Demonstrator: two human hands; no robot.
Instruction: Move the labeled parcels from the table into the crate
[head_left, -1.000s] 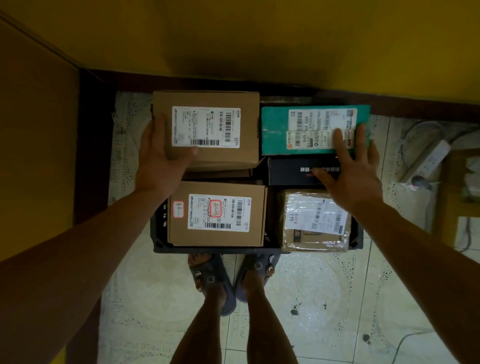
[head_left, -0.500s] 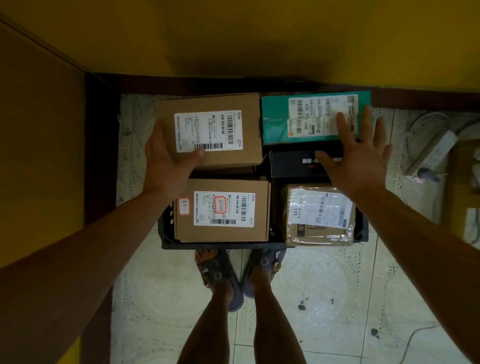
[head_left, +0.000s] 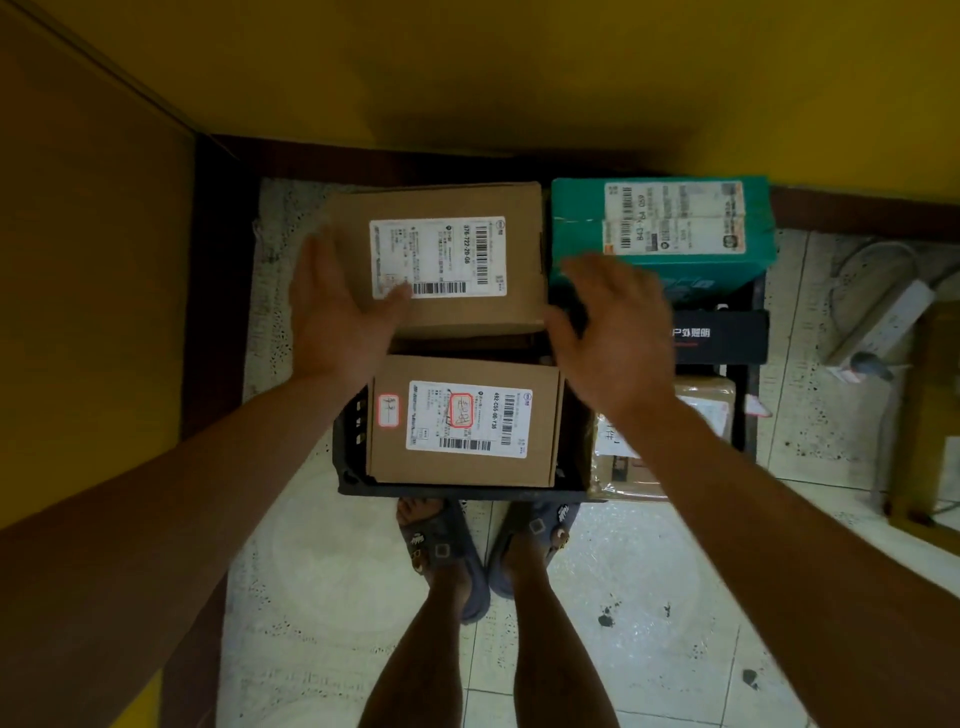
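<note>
A black crate (head_left: 349, 457) on the floor holds several labeled parcels. A brown carton (head_left: 519, 301) lies at the far left, a second brown carton (head_left: 467, 467) at the near left. A teal box (head_left: 670, 265) sits far right, a black box (head_left: 727, 338) below it, and a plastic-wrapped parcel (head_left: 623, 467) near right. My left hand (head_left: 337, 322) is flat against the far carton's left side, thumb on its top. My right hand (head_left: 613, 332) hovers with spread fingers at that carton's right edge, blurred, and whether it touches is unclear.
My two feet in grey sandals (head_left: 441, 551) stand just in front of the crate. A white power strip (head_left: 883, 317) with cables lies on the tiles at right. A dark skirting board and yellow wall (head_left: 467, 78) run behind the crate.
My right hand left the teal box and swept left to the far carton's right edge. My left hand stays at that carton's left side. The view shifted right.
</note>
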